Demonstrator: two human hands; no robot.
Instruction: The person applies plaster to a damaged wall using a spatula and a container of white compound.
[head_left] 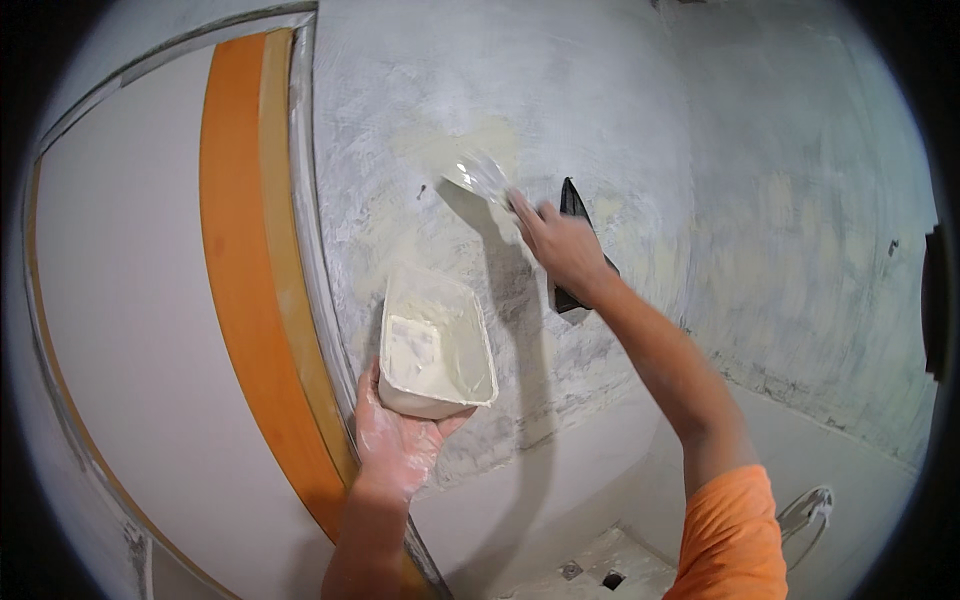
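Note:
My right hand (567, 246) is closed round the handle of a putty knife (478, 176). Its wide metal blade is at the plastered wall (600, 90), over a fresh yellowish patch, and is slightly blurred. Low and to the left, my left hand (398, 437) supports a white plastic tub (470, 345) from beneath, with fingers and thumb round its base. Pale filler (418, 352) lies in the tub and coats its walls. The tub is tilted so that its inside faces me. White smears cover the left palm and wrist.
Behind my right hand, a black triangular fitting (572, 203) is on the wall. A white door panel with an orange strip (240, 240) and a frame stands at left. Below are pale tiles, a square drain and a dark hole (613, 579). A hose (818, 505) hangs at lower right.

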